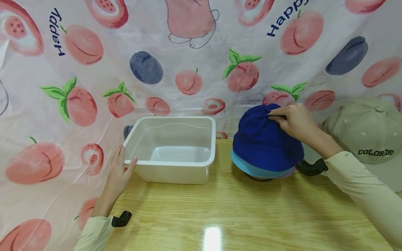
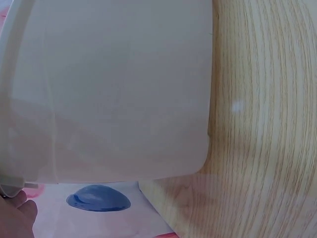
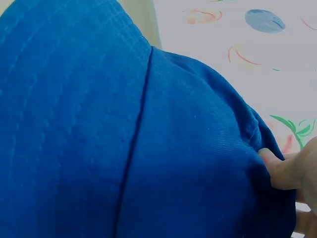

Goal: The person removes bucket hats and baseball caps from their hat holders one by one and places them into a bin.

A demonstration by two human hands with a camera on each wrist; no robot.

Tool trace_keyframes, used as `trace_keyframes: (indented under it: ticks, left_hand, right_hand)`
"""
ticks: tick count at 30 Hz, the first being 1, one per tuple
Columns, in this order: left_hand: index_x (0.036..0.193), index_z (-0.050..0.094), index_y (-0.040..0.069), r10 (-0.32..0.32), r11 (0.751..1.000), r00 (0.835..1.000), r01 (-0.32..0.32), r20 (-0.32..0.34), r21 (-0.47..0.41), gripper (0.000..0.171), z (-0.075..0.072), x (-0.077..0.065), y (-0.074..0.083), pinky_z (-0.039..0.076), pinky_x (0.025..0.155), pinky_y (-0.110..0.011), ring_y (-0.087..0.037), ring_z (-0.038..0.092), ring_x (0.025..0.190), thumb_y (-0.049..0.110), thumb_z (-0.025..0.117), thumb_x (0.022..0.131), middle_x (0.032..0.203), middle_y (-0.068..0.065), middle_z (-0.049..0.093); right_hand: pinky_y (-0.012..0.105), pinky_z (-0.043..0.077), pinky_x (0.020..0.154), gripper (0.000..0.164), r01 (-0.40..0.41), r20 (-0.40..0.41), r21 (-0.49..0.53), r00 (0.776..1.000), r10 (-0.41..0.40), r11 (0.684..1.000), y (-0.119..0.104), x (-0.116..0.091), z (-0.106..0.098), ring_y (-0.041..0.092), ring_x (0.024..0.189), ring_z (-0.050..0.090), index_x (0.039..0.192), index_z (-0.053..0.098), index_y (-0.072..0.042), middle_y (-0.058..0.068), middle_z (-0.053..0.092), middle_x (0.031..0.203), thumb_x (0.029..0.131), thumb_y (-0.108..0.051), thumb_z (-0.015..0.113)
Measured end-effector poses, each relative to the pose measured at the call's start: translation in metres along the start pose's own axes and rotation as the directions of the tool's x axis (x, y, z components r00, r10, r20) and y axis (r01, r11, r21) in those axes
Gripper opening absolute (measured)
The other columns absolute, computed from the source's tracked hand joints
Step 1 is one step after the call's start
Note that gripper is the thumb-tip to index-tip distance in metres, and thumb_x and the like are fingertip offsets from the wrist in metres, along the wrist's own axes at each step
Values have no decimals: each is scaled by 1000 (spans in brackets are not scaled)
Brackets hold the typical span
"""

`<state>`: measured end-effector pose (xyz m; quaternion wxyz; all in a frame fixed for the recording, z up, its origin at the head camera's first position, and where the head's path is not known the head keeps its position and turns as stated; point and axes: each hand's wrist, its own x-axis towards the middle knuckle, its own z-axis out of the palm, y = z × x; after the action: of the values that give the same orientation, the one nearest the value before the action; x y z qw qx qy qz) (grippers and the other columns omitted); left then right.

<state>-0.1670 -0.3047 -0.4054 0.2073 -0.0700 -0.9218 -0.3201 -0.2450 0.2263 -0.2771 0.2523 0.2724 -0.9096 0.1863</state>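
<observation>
My right hand [image 1: 295,120] pinches the crown of a dark blue bucket hat [image 1: 267,139] between thumb and fingers, creasing the cloth. The right wrist view shows the thumb pressed into a fold of the blue hat [image 3: 198,144], its stitched brim on the left. Below it shows the light blue brim [image 1: 251,169] of another hat, with a sliver of purple at the right. My left hand [image 1: 119,172] rests against the front left corner of an off-white plastic bin [image 1: 176,173], its fingers along the left side and the thumb at the front rim.
An olive-beige cap [image 1: 367,129] with dark lettering stands at the right, behind my right forearm. The bin and hats stand on a wood-grain table [image 1: 176,212]. A fruit-print cloth [image 1: 188,62] hangs behind. Some dark grey fabric [image 1: 127,131] shows behind the bin's left side.
</observation>
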Motion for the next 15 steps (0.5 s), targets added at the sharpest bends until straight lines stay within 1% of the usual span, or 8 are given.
trace_keyframes:
  ticks: [1,3,6,8,12,15]
  left_hand:
    - [148,16,-7,5,1000,1000,-5,-5,3,72,0,1,0,13,105,-64,-44,13,138,32,50,97,154,-22,12]
    - [147,17,-8,13,1000,1000,-13,-15,10,72,1,2,0,12,107,-63,-45,13,138,32,50,97,154,-23,13]
    - [146,19,-10,24,1000,999,-23,-31,18,71,1,4,0,12,107,-61,-46,14,137,32,50,97,153,-25,14]
    - [146,19,-10,21,1000,999,-20,-33,16,71,1,4,-1,12,108,-61,-46,14,137,32,50,97,153,-26,14]
    - [146,19,-9,19,1000,999,-19,-36,8,71,2,2,-2,12,108,-61,-45,14,137,31,51,97,153,-25,15]
    - [147,18,-7,19,1000,999,-19,-35,8,71,2,2,-2,13,107,-61,-44,14,138,30,51,97,153,-24,14]
  right_hand:
    - [42,48,53,18,5,-10,3,1000,-5,1000,0,0,0,33,66,64,98,73,4,21,70,88,80,4,69]
    - [43,50,54,18,13,-34,5,999,-12,1000,0,-1,-1,34,68,65,97,73,4,21,70,87,80,5,70]
    - [40,48,52,16,15,-62,15,998,-14,1000,1,-1,-1,31,64,65,95,74,3,20,70,85,79,4,71]
    - [40,48,52,16,11,-75,23,997,-9,1000,1,-1,-1,30,64,65,94,75,2,19,71,84,79,3,72]
    - [49,51,62,14,19,-118,56,993,-13,998,2,0,0,34,69,67,93,75,2,20,70,83,79,3,72]
    - [50,51,65,14,31,-157,74,987,-19,997,3,2,0,36,71,67,92,75,2,20,70,83,78,3,72]
